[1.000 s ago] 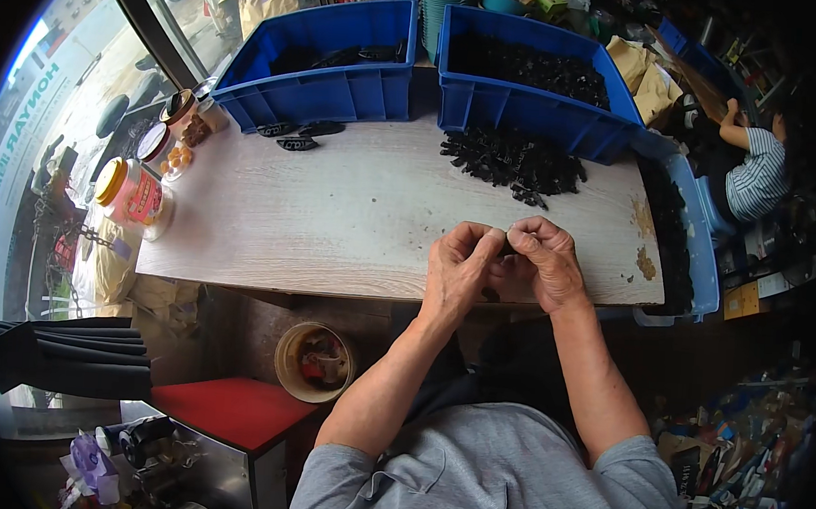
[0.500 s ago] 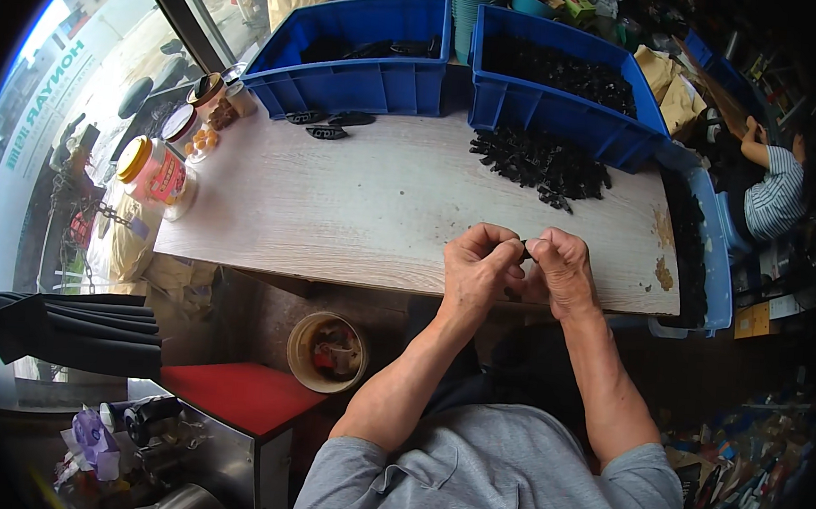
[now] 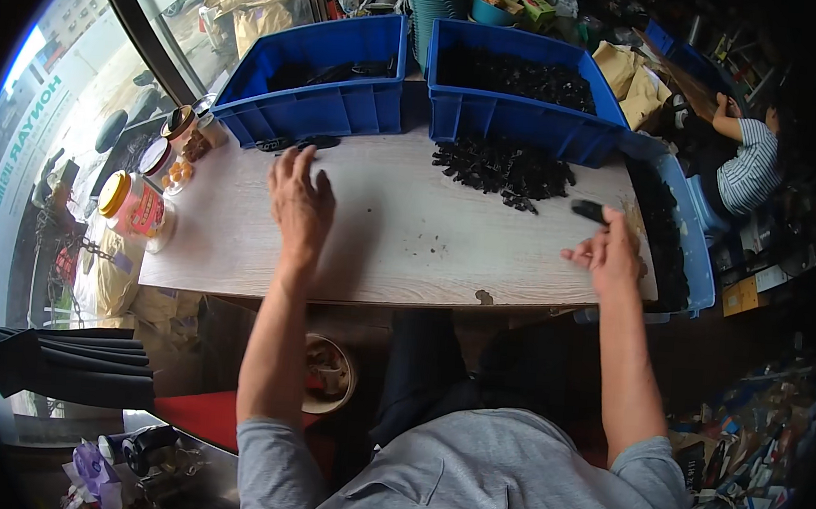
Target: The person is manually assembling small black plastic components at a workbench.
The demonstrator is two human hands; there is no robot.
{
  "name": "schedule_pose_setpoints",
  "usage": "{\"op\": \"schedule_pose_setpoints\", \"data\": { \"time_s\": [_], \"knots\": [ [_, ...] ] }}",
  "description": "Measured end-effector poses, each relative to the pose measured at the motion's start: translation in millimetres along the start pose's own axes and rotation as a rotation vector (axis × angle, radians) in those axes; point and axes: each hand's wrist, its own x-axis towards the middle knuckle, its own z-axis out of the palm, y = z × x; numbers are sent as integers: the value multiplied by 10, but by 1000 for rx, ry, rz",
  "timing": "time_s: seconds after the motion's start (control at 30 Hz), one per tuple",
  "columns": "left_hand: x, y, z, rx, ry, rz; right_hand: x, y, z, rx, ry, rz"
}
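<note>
My left hand [image 3: 300, 204] hovers over the left part of the table, fingers apart and holding nothing. Just beyond its fingertips lie a few black oval plastic pieces [image 3: 317, 141], partly hidden by the hand. Toward the right edge of the table, my right hand [image 3: 616, 253] pinches a small dark oblong plastic piece [image 3: 589, 210] at thumb and forefinger; its exact kind is too blurred to tell. A heap of small black plastic parts [image 3: 504, 171] lies on the tabletop to the left of that hand.
Two blue bins, a left one [image 3: 310, 106] and a right one [image 3: 521, 125], hold black parts along the table's back. Lidded jars [image 3: 137, 207] line the left edge. A pale blue tub [image 3: 702, 266] stands at the right. Another person [image 3: 750, 170] sits beyond it.
My hands, together at the near edge around a small dark piece, have parted. The left has swung far left and forward; the right has moved right with a dark piece. The view has shifted slightly.
</note>
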Motion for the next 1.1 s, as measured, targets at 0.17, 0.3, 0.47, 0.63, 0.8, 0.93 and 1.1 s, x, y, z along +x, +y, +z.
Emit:
{"op": "schedule_pose_setpoints", "data": {
  "time_s": [0.17, 0.3, 0.47, 0.63, 0.8, 0.93, 1.1],
  "knots": [
    [149, -767, 158, 159, -202, 57, 384, -388, -444, -4, 304, -93],
    [205, -674, 231, 241, -208, 98, 374, -279, -411, -169, 208, -49],
    [279, -723, 264, 143, -231, 87, 321, -43, -63, -270, -33, 21],
    [209, -566, 230, 33, -308, 132, 243, 39, 354, -554, -118, 78],
    [27, -249, 107, -115, -318, 205, 278, 50, 507, -716, -183, 22],
    [-154, 40, -7, -205, -83, 61, 287, 83, 592, -845, -174, -21],
    [-552, 722, -277, -808, -358, -479, 338, 127, 588, -901, -178, -92]
  ]
}}
